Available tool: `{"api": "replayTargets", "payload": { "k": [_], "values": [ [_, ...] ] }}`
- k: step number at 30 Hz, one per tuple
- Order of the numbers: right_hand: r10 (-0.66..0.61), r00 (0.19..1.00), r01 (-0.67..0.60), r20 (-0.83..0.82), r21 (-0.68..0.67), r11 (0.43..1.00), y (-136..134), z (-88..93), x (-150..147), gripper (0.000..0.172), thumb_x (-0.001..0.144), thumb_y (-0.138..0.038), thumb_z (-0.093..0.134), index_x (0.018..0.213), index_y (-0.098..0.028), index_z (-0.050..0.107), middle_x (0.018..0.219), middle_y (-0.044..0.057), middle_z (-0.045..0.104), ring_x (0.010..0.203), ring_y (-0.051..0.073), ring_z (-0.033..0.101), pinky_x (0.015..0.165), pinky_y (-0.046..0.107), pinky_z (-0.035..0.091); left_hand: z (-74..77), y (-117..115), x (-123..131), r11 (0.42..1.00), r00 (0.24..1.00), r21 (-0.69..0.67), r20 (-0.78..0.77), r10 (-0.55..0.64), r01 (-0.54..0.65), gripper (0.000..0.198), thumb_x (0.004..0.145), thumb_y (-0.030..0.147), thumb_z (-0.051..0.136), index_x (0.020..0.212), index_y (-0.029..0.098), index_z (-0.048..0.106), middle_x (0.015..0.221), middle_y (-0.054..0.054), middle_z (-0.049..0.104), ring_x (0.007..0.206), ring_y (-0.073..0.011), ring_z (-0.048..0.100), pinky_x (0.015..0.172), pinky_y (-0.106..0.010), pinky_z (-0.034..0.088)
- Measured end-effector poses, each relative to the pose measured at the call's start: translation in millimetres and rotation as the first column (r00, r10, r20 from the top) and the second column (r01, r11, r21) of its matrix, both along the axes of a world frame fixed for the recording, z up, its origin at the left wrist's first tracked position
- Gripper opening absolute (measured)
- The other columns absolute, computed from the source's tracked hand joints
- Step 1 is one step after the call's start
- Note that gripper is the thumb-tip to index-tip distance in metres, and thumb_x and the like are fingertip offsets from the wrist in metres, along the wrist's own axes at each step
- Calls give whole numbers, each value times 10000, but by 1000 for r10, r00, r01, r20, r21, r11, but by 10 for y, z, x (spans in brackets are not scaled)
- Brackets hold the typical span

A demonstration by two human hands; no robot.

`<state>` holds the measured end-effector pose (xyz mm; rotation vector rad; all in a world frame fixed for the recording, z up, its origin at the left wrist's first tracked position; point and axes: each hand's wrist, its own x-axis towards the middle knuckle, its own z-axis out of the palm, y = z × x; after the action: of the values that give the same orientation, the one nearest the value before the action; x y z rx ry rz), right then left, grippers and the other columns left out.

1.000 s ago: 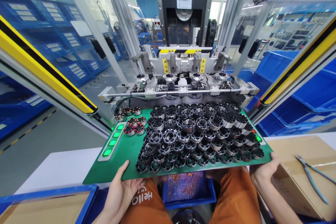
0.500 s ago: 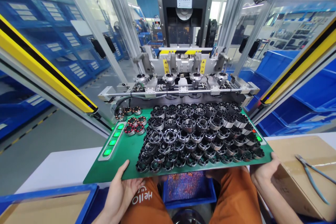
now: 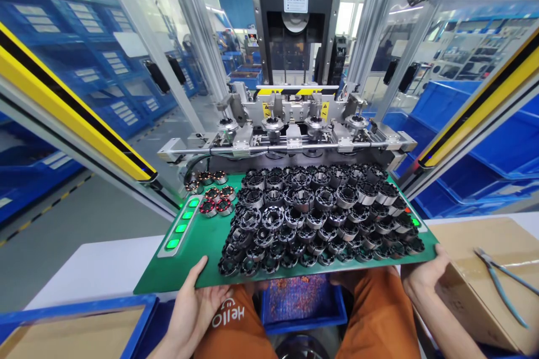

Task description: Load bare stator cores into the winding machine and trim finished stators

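Beyond the metal posts [image 3: 197, 45], blue racks [image 3: 63, 45] fill the left side of the room. In front of me the green table [image 3: 204, 241] carries black-capped metal rings [image 3: 315, 225], packed in tight rows and heaped toward the far side; crowded together like this, I'd say they prop one another against rolling. The copper-wound rings [image 3: 225, 210] sit in a small cluster at the far left, well apart from my left hand, probably so the two kinds don't mix. A bare stretch keeps the lit button strip [image 3: 180, 228] unblocked.

My left hand [image 3: 196, 294] lies unclenched at the front edge, thumb up against it and fingers beneath. My right hand [image 3: 425, 269] sits at the near right corner, thumb on top; its fingers are hidden, so I can't tell whether they grip. Neither holds a ring. Pliers [image 3: 501, 293] lie on the cardboard box [image 3: 455, 247], just beside my right hand, handy there.
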<state>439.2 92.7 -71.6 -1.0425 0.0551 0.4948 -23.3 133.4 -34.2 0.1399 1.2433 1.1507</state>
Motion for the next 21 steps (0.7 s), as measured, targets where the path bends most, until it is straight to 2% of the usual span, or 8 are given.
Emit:
{"api": "replayTargets", "payload": {
  "k": [10,21],
  "values": [
    [-37,998,37,46,-3,999,6,20,-23,320,764,-500,582,922,-224,620,919,-14,665,872,210,606,700,315,480,105,-6,49,999,1000,-34,-13,-4,4,203,1008,256,583,1141,143,687,868,-98,776,611,-216,692,560,-325,591],
    [-34,998,35,56,-10,999,5,-41,30,345,835,-495,563,1014,-216,659,936,4,684,811,195,590,641,300,455,110,6,42,999,1000,-50,-18,3,-4,216,993,260,589,1147,145,688,856,-99,779,603,-225,701,549,-328,589]
  ]
}}
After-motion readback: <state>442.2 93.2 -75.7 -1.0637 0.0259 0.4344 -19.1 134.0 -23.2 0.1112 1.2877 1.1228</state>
